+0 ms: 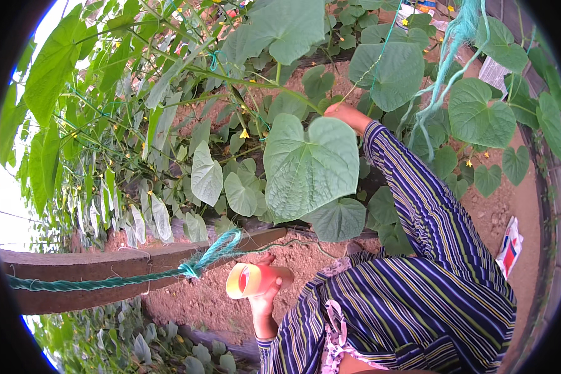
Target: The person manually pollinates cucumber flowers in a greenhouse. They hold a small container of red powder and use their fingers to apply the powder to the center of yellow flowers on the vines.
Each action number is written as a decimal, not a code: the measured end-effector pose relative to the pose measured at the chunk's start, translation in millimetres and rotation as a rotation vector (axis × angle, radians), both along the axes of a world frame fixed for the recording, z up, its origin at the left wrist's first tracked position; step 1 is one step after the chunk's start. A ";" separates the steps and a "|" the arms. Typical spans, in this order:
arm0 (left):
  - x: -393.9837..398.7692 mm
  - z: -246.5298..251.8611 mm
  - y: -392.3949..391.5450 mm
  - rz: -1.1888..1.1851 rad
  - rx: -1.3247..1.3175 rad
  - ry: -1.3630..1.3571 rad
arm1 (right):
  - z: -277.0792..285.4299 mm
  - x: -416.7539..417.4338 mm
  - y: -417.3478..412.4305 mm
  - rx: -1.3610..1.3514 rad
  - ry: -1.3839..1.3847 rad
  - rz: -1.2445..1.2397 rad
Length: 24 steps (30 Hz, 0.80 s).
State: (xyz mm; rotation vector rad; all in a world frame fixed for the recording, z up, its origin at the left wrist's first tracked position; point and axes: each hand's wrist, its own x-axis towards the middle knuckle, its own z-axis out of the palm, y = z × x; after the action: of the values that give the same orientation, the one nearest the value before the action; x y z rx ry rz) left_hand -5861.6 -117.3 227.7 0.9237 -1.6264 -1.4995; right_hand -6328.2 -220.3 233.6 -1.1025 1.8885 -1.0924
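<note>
My left hand (267,297) is wrapped around a yellow and red cup (248,280), its open mouth tilted toward the left of the view. Up among climbing vines with yellow flowers, my right hand (348,116) touches a green vine stem (304,99). Its fingertips are partly hidden at the stem and behind a large heart-shaped leaf (311,168), so its grip is unclear. A thin tendril rises beside that hand, close to a taut green string (387,44).
A beam (84,266) with a knotted green rope (191,269) crosses the left side. Frayed turquoise twine (463,35) hangs at upper right. Reddish soil (201,304) lies below the plants, and a white, red and blue packet (509,248) rests on the ground at right.
</note>
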 end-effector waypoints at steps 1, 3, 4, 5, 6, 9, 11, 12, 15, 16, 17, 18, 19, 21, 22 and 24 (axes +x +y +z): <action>1.7 0.2 0.5 0.006 0.005 0.002 | -2.3 -1.6 -1.5 -0.022 0.061 -0.005; 5.6 -0.9 2.2 0.024 0.011 0.013 | -4.3 -0.8 -3.4 -0.066 0.183 -0.011; 7.8 -2.0 3.6 0.031 0.014 0.018 | -5.0 2.2 -2.0 -0.076 0.206 -0.011; 9.9 -2.3 4.9 0.041 0.019 0.021 | -4.0 4.2 -2.2 -0.084 0.192 -0.010; 9.7 -2.9 4.7 0.042 0.020 0.023 | -3.8 5.0 1.2 -0.096 0.179 -0.023; 10.9 -3.7 6.3 0.043 0.026 0.029 | 2.5 5.7 7.7 -0.132 0.039 -0.029; 14.6 -4.3 10.4 0.058 0.028 0.036 | 13.0 14.0 14.9 -0.142 -0.125 -0.038; 15.6 -5.0 11.6 0.063 0.032 0.039 | 21.6 17.2 19.5 -0.152 -0.249 -0.050; 21.3 -6.0 18.9 0.109 0.036 0.036 | 42.3 14.5 22.3 -0.298 -0.907 -0.076; 19.3 -6.3 19.0 0.107 0.038 0.047 | 49.8 4.5 25.1 -0.396 -1.184 -0.092; 17.5 -6.3 18.7 0.110 0.040 0.055 | 50.1 -11.7 21.6 -0.514 -1.406 0.037; 18.4 -7.4 21.0 0.130 0.043 0.060 | 60.9 -1.5 14.9 -0.634 -1.411 0.027; 18.5 -7.8 22.3 0.139 0.047 0.064 | 80.4 11.0 11.4 -0.768 -1.406 0.006; 20.1 -6.5 28.7 0.175 0.048 0.058 | 105.3 30.6 5.3 -0.705 -1.121 0.102; 20.8 -6.3 33.2 0.197 0.049 0.065 | 120.7 38.9 3.6 -0.714 -0.914 0.147; 21.2 -6.8 36.4 0.213 0.037 0.042 | 153.6 51.5 6.5 -0.781 -0.607 0.234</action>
State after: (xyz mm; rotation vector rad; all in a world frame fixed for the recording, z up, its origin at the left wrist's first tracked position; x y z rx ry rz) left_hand -5840.4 -80.9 220.9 1.0434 -1.4262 -1.3969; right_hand -6276.8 -213.8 387.2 -1.1587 0.8369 -1.8315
